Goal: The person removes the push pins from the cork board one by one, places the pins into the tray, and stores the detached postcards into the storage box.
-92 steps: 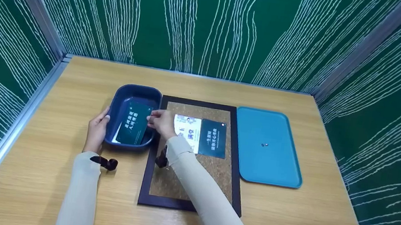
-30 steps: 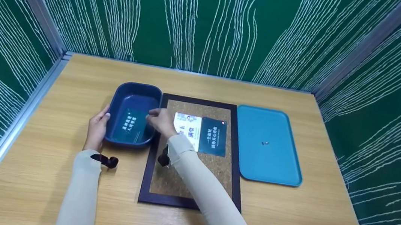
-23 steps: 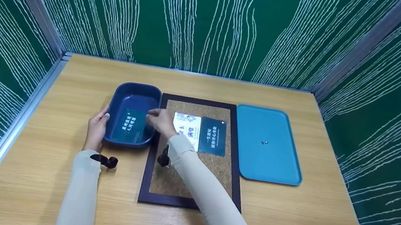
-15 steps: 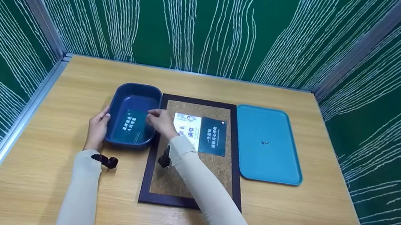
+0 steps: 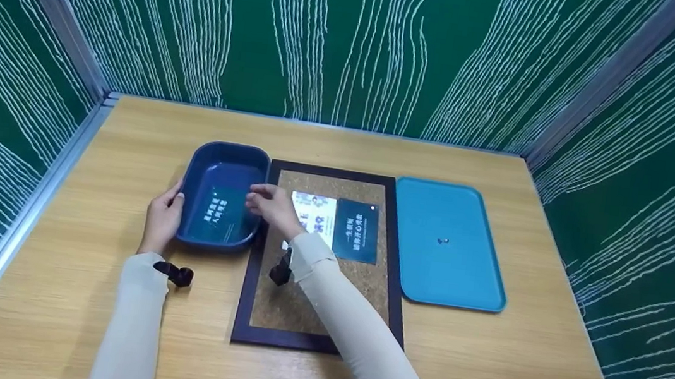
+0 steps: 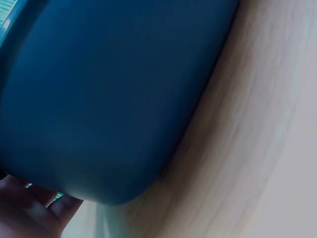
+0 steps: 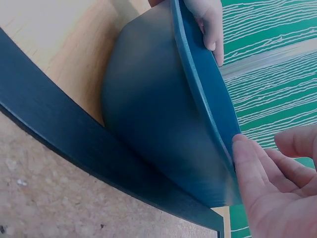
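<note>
A deep blue basin (image 5: 230,155) stands at the left of the table. My left hand (image 5: 163,215) grips its left rim, thumb at the edge and the other fingers outside; the left wrist view shows the basin's wall (image 6: 109,99) close up. Inside the basin lies a dark green card (image 5: 221,217) with white characters. My right hand (image 5: 275,208) is at the right rim. In the right wrist view, a fingertip of the right hand (image 7: 277,198) touches the rim, the thumb stands apart, and nothing shows between them.
A cork board (image 5: 324,305) with a dark frame lies right of the basin. On it are a white card (image 5: 322,223) and a green card (image 5: 358,233), with a pin at the green one's corner. Small shiny items (image 5: 443,241) lie on the turquoise tray (image 5: 460,280).
About three seconds ago my right hand held the green card slightly raised, over something white. The card now lies lower in the basin, let go, with the white hidden. My left hand has stayed put.
</note>
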The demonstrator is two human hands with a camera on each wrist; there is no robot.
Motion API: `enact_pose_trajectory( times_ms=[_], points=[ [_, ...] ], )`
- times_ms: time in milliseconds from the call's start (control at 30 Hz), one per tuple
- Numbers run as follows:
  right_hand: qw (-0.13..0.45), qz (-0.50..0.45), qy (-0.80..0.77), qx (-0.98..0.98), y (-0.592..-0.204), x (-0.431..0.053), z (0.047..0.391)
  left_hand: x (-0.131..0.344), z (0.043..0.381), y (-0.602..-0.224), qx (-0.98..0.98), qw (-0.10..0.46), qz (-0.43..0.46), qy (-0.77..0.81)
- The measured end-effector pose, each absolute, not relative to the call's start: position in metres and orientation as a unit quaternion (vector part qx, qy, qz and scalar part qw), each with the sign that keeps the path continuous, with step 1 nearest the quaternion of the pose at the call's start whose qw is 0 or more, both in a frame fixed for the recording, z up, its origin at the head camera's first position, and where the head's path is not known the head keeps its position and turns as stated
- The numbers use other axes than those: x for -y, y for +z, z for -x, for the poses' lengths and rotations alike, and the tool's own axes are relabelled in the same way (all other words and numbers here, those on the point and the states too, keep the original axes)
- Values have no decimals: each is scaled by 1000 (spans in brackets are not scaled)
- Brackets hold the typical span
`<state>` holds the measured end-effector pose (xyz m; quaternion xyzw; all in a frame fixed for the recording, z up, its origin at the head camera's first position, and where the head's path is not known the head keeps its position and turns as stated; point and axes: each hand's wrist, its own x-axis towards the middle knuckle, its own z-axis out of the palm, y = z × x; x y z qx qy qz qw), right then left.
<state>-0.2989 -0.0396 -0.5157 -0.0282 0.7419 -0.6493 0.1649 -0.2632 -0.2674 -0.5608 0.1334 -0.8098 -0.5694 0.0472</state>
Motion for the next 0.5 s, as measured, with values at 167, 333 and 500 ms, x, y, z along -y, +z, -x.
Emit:
enact_pose_trajectory(
  times_ms=[167, 333, 500],
  points=[
    [170, 27, -665, -727, -516, 34, 299, 269, 261, -558, 860, 47, -100, -497],
    [171, 29, -665, -726, -516, 26, 299, 269, 260, -553, 894, 58, -68, -438],
    [167, 28, -676, -717, -515, 16, 299, 266, 259, -547, 918, 58, -62, -387]
  ],
)
